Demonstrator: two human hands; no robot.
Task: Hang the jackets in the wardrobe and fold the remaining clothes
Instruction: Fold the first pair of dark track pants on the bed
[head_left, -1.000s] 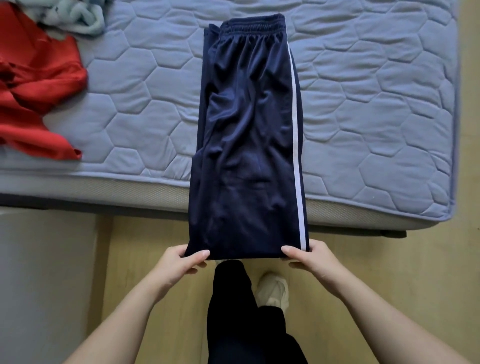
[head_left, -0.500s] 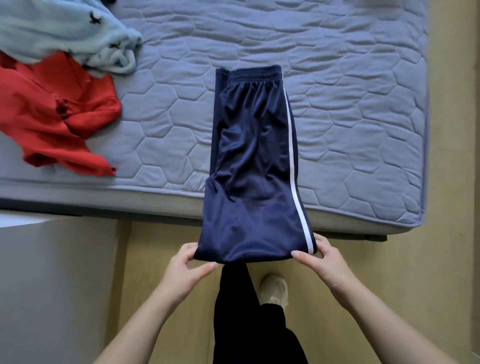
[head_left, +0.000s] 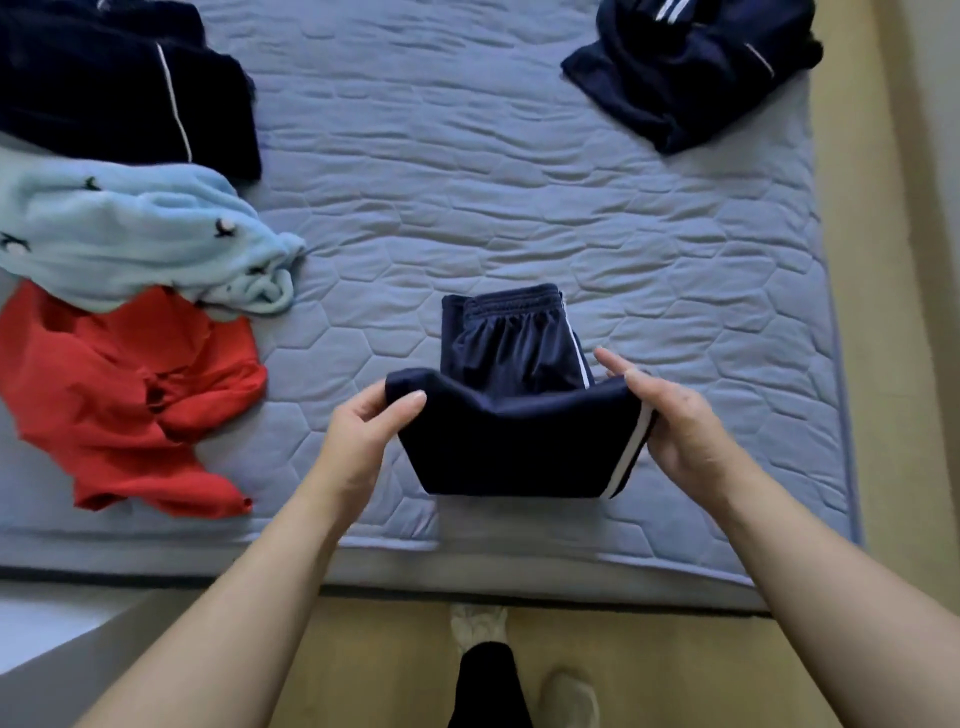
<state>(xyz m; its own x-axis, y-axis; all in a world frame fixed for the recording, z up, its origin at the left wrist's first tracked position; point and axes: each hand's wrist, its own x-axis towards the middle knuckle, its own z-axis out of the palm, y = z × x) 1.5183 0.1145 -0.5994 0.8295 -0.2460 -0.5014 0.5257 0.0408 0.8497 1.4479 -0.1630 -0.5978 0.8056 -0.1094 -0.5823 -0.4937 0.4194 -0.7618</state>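
- Head view, looking down over a bed: navy track pants (head_left: 519, 441) with a white side stripe lie near the front middle of a blue-grey quilted mattress (head_left: 467, 182). Their elastic waistband rests flat on it at the far end.
- The near part of the pants is doubled over and raised. Its edge is held just above the waistband half, and this loose fold hides the middle of the pants.
- The left hand (head_left: 363, 436) pinches the left corner of the raised edge, thumb on top and fingers curled beneath.
- The right hand (head_left: 675, 431) grips the right corner beside the white stripe, thumb on the cloth and fingers reaching behind the edge.
- Both bare forearms stretch in from the bottom of the view, one on either side of the pants.
- To the left, well apart from the pants, a crumpled red garment (head_left: 130, 405) lies near the mattress's front edge.
- A pale blue fleecy garment (head_left: 130, 234) with small dark motifs overlaps the far side of the red one.
- Beyond it, at the far left, sits a dark navy garment (head_left: 104, 88) with thin white piping.
- At the far right, another navy garment (head_left: 685, 67) with white stripes lies bunched near the mattress's right edge.
- Bare quilting separates the pants from each heap.
- A tan floor (head_left: 883, 364) runs along the right side and in front of the bed, where a dark trouser leg (head_left: 488, 686) and a pale shoe (head_left: 478, 626) show.
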